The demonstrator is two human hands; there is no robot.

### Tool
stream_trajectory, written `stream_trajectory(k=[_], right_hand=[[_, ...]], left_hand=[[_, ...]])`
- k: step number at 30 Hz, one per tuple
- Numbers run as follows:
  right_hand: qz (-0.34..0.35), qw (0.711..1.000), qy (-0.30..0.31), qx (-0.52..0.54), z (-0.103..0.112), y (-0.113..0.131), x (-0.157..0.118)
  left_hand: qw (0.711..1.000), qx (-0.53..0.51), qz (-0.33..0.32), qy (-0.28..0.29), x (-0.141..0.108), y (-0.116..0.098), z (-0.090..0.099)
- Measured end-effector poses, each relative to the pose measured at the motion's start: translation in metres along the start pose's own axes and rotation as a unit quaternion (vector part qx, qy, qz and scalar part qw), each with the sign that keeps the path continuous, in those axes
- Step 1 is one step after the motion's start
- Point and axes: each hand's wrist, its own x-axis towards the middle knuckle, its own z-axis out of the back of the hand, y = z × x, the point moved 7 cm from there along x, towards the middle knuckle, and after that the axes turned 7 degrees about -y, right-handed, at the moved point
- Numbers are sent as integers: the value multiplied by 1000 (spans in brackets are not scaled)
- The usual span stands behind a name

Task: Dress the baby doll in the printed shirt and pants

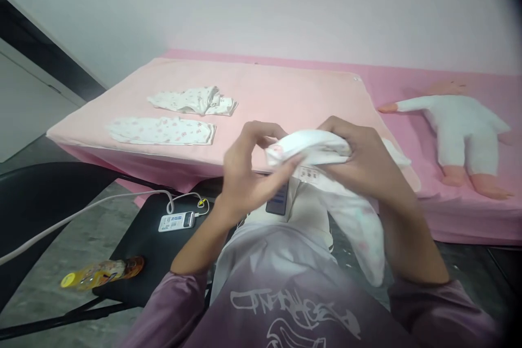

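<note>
A white baby garment (359, 223) with faint pastel prints is held up before my chest. My left hand (248, 174) pinches the left end of its bunched upper edge between thumb and fingers. On the other side my right hand (362, 157) is wrapped round the cloth, fingers curled behind it. A small printed label (309, 174) shows below the bunched part. One narrow piece of the garment hangs down beside my right forearm. The hidden fingertips and the cloth's folds keep its exact cut from view.
Two printed white baby clothes, one rumpled (191, 100) and one flat (163, 131), lie on the pink-covered table (285, 92). A white-clothed doll (465, 125) lies at right. A black chair (134, 239) bears a power bank (176, 221) and bottle (101, 273). A phone (277, 199) rests on my lap.
</note>
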Motion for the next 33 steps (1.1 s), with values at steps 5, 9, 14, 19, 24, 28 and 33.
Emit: stream_trajectory(k=[5,9,14,19,24,28,33], right_hand=[[-190,949,-188,166,26,-44,-21],[-251,911,-211,252,16,-61,-15],[-179,948,-176,196,23,-49,-9],[-106,965,-204,127,56,-37,7],[-127,975,-184,-14,70,-97,92],[-268,947,-122,-127,58,-200,111],[-286,934,-56,-208,25,-260,73]], left_hand=[[976,-161,133,60,-56,14,-41],[938,-195,245,146,-67,30,-75],[918,-244,274,148,-25,62,-81],[947,-151,243,145,32,88,-70],[939,-25,293,178,98,175,-93],[902,110,349,230,86,256,-100],[859,215,331,327,21,280,-93]])
